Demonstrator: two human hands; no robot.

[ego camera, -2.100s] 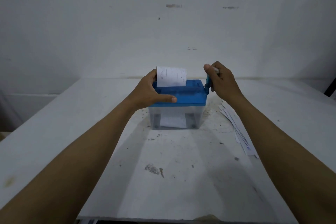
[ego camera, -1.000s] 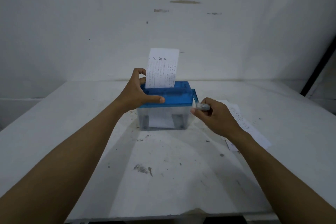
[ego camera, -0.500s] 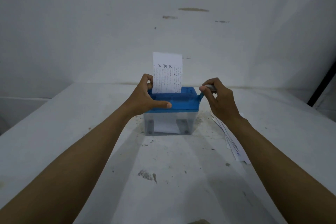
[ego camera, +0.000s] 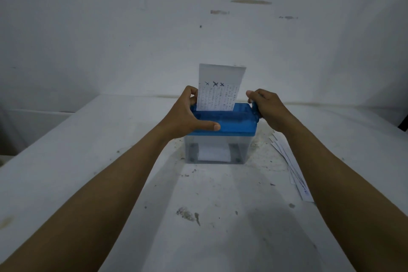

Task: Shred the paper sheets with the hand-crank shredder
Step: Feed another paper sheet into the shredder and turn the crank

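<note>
1. Head view: your left hand (ego camera: 187, 117) clamps the blue top of the shredder (ego camera: 231, 122). The thumb lies flat along the front edge. The other fingers curl over the back edge just beside the sheet (ego camera: 218, 88), and their tips are hidden behind it.
2. Your right hand (ego camera: 270, 108) grips the crank (ego camera: 255, 110) at the shredder's right end. The fingers are folded round the handle, so only a blue sliver of the crank arm shows.
3. The sheet stands upright in the slot, its lower part hidden inside the shredder. It carries three crosses and rows of writing too small to read.
4. The shredder stands on the table (ego camera: 220, 227), mid-frame, between your hands. Its clear bin (ego camera: 241, 150) shows a pale white mass inside. Through the cloudy plastic you cannot tell whether that is strips or whole paper.
5. Loose sheets (ego camera: 293, 172) lie fanned on the table to the right of the shredder. Your right forearm covers most of them, leaving only their left edges in sight.
6. Dark specks and a smudge mark the tabletop. The wall (ego camera: 154, 28) behind has a few faint stains.
</note>
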